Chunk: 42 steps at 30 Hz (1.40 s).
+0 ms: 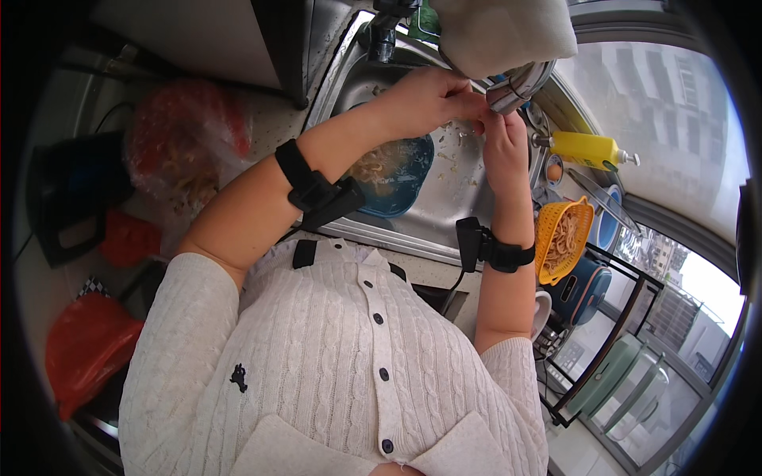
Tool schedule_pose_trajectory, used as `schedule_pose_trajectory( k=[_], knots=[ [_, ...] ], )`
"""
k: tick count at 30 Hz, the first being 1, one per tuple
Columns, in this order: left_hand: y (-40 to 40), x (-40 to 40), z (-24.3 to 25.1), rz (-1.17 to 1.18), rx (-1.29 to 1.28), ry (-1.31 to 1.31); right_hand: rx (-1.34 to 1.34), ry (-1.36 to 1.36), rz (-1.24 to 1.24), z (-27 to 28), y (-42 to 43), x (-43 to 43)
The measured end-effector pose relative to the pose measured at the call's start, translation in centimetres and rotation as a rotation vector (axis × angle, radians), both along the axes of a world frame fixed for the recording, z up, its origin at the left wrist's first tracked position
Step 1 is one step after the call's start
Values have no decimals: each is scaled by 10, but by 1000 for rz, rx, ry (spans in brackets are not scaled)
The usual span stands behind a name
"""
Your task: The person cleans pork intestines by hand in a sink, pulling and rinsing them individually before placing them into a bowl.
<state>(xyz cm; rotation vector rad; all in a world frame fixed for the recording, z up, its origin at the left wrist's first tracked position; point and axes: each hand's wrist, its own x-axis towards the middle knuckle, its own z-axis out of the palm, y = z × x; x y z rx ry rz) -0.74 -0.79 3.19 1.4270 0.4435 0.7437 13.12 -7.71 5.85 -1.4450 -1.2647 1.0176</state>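
Note:
My left hand and my right hand meet over the right part of the stainless steel sink. Their fingertips are pinched close together, right by a chrome spout end. Whether a small piece is held between them cannot be made out. Below my left forearm, a blue plastic basin sits in the sink, holding cloudy water and pale brownish strips of food. Small scraps are scattered over the sink floor. Each forearm wears a black strap with a device.
At right are a yellow pump bottle, an orange basket of brownish strips, and a blue appliance. A beige cloth hangs above my hands, near a black tap. Leftward lie a clear plastic bag and a red bag.

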Motion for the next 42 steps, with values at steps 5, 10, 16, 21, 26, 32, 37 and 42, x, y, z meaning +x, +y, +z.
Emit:
schedule_pose_trajectory(
  k=[5, 10, 16, 21, 26, 32, 37, 42],
  knots=[
    [-1, 2, -5, 93, 38, 10, 19, 23, -149, -9, 3, -6],
    [-2, -5, -12, 189, 164, 200, -20, 201, -210, -16, 6, -19],
    [0, -22, -17, 112, -71, 86, -138, 562, -320, -24, 10, -21],
    [2, -30, -15, -14, -161, 70, 35, -629, -269, -40, 8, 16],
    [-2, -29, -10, -60, -254, 70, -68, 205, -47, -22, 5, -11],
    [-4, -22, -11, -85, -102, 201, 9, 100, -171, -16, 2, -8],
    [-2, -19, -5, -20, -82, 199, -62, 206, 58, -27, 0, -9],
    [5, -13, -1, 75, 165, 405, -122, 74, -60, -17, -2, -5]
  ],
)
